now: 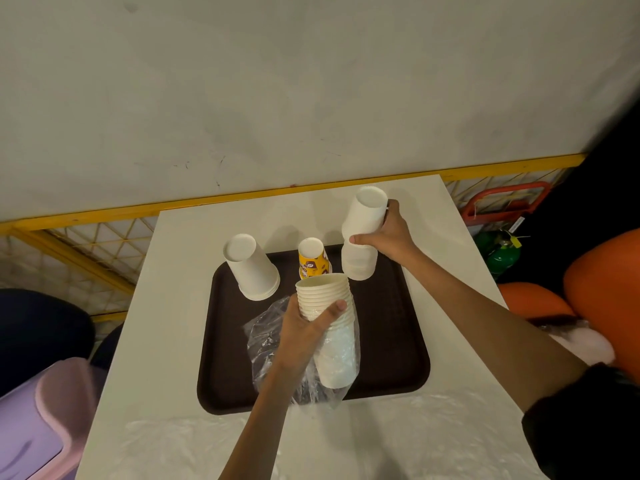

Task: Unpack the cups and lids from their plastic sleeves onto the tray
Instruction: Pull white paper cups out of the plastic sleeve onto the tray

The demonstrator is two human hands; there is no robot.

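Over the tray (389,341), cup stack (323,289) stands rim-up.

No lettering, brand or number can be read anywhere in the frame. The yellow cup (312,263) at centre, upside down on the tray (394,327), bears a brown-and-white print too blurred to make out.

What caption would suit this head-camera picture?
Left hand grips a half-sleeved cup stack over the tray; right hand grips inverted white cups.
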